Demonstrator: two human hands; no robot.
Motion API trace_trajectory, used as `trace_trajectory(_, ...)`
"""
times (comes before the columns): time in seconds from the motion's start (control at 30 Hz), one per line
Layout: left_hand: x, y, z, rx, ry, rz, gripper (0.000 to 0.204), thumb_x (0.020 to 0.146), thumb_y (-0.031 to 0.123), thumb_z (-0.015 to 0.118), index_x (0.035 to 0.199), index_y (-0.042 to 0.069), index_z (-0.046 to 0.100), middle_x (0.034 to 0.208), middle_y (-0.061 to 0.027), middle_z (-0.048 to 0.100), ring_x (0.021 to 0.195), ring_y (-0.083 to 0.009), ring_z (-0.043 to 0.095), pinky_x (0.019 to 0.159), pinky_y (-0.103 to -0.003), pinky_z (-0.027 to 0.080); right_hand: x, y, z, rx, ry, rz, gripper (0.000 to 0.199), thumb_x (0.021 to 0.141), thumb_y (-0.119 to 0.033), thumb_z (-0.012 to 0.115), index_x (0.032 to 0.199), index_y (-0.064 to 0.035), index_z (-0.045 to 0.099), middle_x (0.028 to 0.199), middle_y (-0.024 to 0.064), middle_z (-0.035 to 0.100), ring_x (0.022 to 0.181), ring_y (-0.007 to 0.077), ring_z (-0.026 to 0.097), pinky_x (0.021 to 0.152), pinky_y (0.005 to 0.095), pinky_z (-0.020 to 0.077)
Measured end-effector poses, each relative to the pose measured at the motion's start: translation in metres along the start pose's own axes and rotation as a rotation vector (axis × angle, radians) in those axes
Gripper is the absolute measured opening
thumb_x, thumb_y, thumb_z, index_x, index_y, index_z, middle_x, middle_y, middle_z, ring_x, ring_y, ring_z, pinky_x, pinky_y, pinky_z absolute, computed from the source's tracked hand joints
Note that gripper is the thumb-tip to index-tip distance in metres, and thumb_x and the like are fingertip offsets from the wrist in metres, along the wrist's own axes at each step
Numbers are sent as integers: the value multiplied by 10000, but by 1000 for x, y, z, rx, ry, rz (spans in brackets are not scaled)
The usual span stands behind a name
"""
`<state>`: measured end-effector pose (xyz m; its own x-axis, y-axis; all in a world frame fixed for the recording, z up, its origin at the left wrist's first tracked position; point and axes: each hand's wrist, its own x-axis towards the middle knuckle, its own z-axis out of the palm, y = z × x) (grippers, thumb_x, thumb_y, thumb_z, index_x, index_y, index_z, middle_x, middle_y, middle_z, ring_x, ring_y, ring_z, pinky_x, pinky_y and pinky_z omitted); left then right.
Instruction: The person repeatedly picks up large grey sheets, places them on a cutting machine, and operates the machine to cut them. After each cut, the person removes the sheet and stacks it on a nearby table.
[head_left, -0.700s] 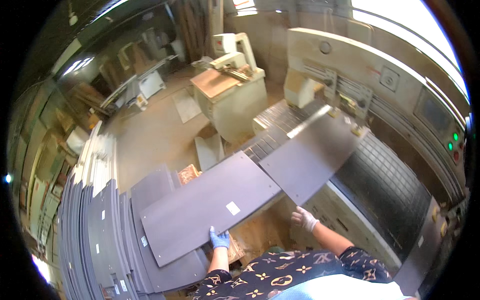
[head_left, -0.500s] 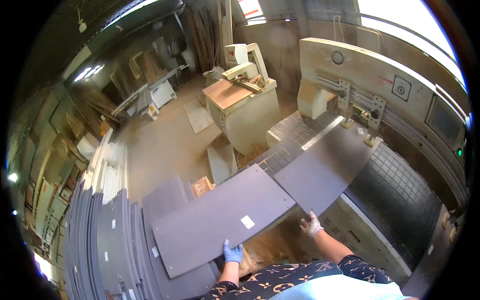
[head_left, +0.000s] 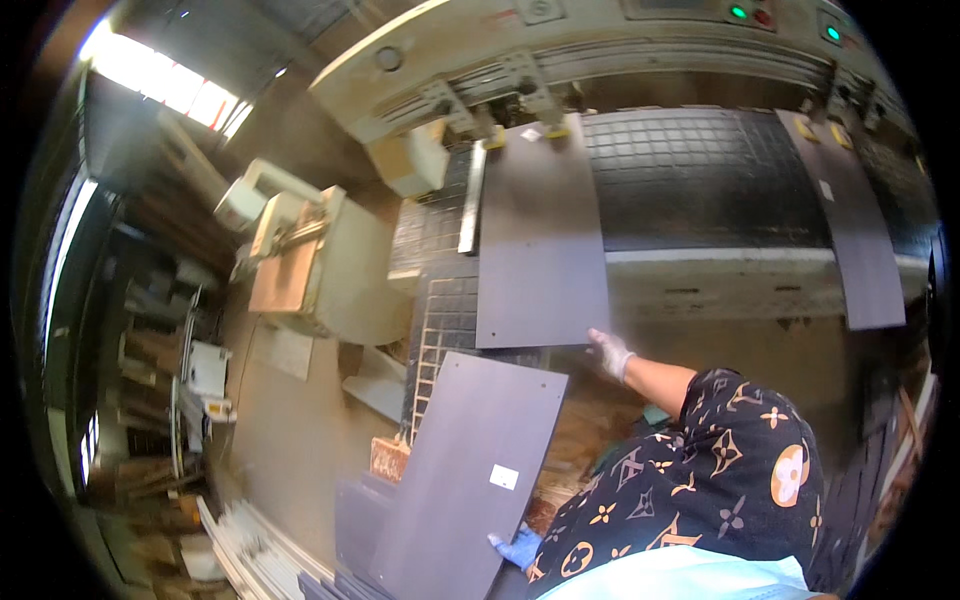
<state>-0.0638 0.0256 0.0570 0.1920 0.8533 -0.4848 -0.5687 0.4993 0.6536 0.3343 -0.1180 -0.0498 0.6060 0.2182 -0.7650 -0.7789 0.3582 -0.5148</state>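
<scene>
A flat dark grey panel [head_left: 455, 455] with a white label and small holes near its corners lies at a slant over the pile at lower left. Gloved in blue, my left hand [head_left: 517, 548] grips its right edge near the bottom; the fingers under the board are hidden. A second grey panel [head_left: 540, 240] lies on the machine bed, its far end beneath yellow-footed clamps [head_left: 525, 132]. At the near right corner of that panel, my right hand [head_left: 611, 355] in a whitish glove has its fingers closed on the edge.
The long machine beam [head_left: 600, 45] crosses the back, above a black gridded bed [head_left: 700, 185]. Another grey panel [head_left: 865, 250] sticks out at the right. A cream cabinet [head_left: 355, 270] stands at the left. Grey boards [head_left: 360, 515] are stacked at lower left.
My view has swung to the right, bringing the rest of the machine and another clamped panel into sight. Both hands remain at the same two panels.
</scene>
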Motion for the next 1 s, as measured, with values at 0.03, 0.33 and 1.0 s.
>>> trace_trajectory(0.03, 1, 0, -3, 52, 18, -5, 471, 847, 357, 448, 1196, 41, 429, 1185, -85, 490, 1082, -231, 449, 946, -355, 343, -2, -5, -35, 13, 46, -23, 398, 684, -351, 670, 988, -132, 536, 918, 17, 563, 670, 168, 520, 608, 359, 405)
trace_trajectory(0.33, 22, -12, 4, 254, -23, -88, 468, 841, 344, 470, 1195, 42, 425, 1162, -87, 502, 1066, -221, 458, 925, -351, 367, -49, -55, -145, 574, 186, -35, 635, 637, -346, 729, 1168, -125, 459, 1174, 32, 487, 1077, 233, 430, 936, 410, 326)
trace_trajectory(1.0, 29, -353, 245, -129, -35, -803, 399, 814, 402, 506, 1065, 92, 518, 1050, -54, 562, 929, -220, 531, 774, -383, 474, -314, -209, -452, 138, 557, -578, 542, 768, -410, 567, 1153, -40, 472, 1118, 83, 518, 991, 242, 503, 872, 367, 401)
